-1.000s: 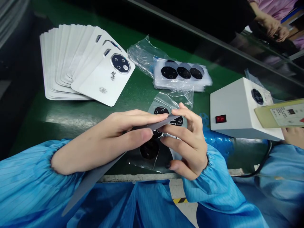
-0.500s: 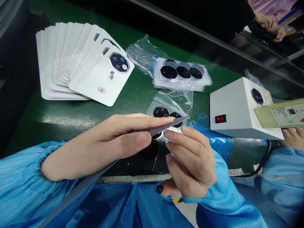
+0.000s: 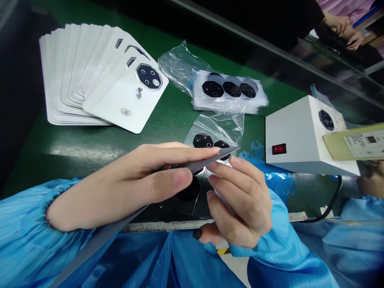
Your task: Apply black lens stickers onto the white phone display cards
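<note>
Head view: your left-hand fingers (image 3: 180, 155) clamp a grey strip (image 3: 210, 159), steadying it. Your right-hand fingers (image 3: 231, 170) sit beside its tip; any grip there cannot be told.

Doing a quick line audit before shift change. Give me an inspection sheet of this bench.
Surface: glossy green workbench mat.
Job's things: fanned white phone back covers; clear plastic bag of black octagonal camera pieces.
Clutter: blue perforated plastic scrap.
Hands: left hand pinches a thin grey strip; right hand sits at its tip.
Cables: black cable beside a white box with red switch.
Surroundings: co-worker's hand, blue sleeve.
</note>
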### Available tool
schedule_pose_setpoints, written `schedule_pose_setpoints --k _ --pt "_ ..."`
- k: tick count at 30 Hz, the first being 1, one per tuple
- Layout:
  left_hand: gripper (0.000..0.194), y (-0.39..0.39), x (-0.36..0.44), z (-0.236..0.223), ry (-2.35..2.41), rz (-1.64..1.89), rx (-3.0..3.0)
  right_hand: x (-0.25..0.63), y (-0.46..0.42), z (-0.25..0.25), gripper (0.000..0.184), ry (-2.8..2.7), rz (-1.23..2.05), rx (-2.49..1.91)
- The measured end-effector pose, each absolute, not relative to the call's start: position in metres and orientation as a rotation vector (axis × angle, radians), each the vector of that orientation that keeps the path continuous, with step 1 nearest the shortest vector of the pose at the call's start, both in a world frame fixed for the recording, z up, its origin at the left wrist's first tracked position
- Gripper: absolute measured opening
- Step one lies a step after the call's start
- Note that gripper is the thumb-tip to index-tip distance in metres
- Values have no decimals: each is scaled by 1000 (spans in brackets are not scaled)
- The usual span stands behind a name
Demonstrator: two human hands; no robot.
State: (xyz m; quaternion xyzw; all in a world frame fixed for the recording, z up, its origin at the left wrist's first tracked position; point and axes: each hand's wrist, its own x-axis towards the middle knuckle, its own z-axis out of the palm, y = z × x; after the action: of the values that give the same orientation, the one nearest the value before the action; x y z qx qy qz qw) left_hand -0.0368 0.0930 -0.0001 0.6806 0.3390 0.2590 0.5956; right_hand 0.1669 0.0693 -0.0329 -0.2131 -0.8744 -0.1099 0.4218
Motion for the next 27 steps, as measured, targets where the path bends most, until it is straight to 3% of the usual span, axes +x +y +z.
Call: schedule_pose_setpoints --k 5,17,27 --pt "34 92 -34 -4 866 651 1648 163 73 -36 32 -2203 -330 -578" --pt "39 92 -29 -1 889 655 1547 162 73 -37 40 -2422 -123 -643" --pt "39 92 -30 -3 870 586 1565 161 72 -38 36 -2101 -374 -598"
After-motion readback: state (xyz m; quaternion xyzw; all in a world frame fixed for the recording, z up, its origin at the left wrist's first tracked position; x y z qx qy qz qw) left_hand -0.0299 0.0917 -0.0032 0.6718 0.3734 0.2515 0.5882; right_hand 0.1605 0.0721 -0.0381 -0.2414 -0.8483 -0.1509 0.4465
